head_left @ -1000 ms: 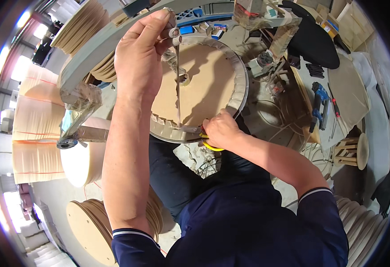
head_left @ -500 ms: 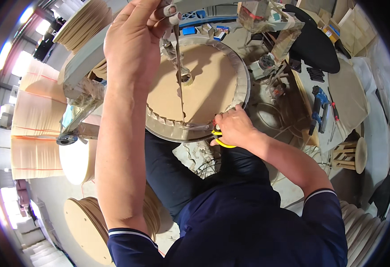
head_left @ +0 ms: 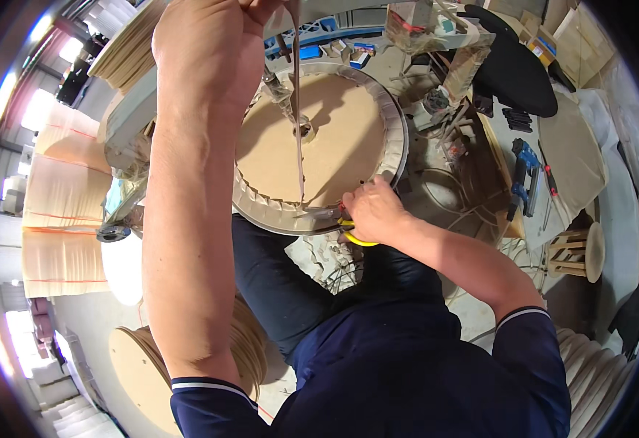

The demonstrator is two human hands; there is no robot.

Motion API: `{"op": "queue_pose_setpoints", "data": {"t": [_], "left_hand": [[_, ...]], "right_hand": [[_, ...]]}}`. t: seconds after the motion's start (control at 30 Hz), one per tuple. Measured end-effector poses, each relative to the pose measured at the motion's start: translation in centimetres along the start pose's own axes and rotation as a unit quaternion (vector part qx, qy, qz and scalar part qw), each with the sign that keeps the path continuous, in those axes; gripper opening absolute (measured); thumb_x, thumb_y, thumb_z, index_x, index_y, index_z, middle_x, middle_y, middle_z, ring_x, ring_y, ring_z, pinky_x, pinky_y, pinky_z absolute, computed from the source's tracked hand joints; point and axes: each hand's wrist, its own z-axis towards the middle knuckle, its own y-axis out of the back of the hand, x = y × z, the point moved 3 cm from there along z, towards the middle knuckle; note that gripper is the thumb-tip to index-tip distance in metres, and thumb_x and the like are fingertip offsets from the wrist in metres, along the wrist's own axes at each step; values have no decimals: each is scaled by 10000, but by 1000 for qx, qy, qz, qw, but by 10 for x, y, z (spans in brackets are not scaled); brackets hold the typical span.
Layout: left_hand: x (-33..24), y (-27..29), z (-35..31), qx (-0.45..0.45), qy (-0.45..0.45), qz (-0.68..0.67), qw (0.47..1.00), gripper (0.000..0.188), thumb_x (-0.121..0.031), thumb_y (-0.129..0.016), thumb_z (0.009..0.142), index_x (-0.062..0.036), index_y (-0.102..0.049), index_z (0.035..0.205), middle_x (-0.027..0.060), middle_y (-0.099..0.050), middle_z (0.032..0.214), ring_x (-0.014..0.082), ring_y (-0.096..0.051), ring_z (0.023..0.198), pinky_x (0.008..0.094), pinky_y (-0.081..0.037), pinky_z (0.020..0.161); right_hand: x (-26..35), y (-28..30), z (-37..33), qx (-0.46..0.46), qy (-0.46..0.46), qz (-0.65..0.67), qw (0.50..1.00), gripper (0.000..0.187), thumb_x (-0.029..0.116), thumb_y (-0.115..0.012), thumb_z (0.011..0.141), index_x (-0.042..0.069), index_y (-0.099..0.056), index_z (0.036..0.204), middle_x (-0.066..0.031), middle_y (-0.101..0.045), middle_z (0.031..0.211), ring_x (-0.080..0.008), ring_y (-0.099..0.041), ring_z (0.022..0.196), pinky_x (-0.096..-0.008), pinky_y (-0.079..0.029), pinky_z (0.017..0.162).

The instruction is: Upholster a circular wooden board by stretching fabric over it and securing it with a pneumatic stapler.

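Left hand (head_left: 213,40) holding a strip (head_left: 297,109) taut, right hand (head_left: 375,209) gripping scissors (head_left: 361,241) at the disc's (head_left: 348,139) near edge, we're likely trimming. Next snips need tension.

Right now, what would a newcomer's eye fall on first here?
Probably the pale disc, upper middle. From its near rim, a thin strip rises to the left hand, partly cut off at the top edge, while the right hand holds yellow-handled scissors at that rim. A blue tool lies at right.

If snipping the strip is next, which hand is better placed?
Likely right: the right hand has the yellow-handled scissors at the disc's rim, near the foot of the strip; the left hand is raised, holding the strip taut.
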Motion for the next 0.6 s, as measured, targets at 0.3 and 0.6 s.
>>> {"op": "queue_pose_setpoints", "data": {"t": [0.3,0.6], "left_hand": [[-33,-14,9,-179,-258,436,843,143,-149,-724,1038,-65,-721,1155,6,-720,1001,116,-651,850,260,-577,792],[-108,-25,-10,-136,47,-126,982,191,-143,-696,1049,6,-708,1169,87,-717,1019,171,-665,885,291,-594,849]], "right_hand": [[11,-12,6,55,-20,66,996,433,521,-737,873,93,-694,921,-107,-748,832,-264,-732,772,-454,-487,870],[20,-30,17,8,1,90,996,444,541,-792,793,104,-720,818,-70,-744,741,-258,-733,698,-431,-515,709]]}}
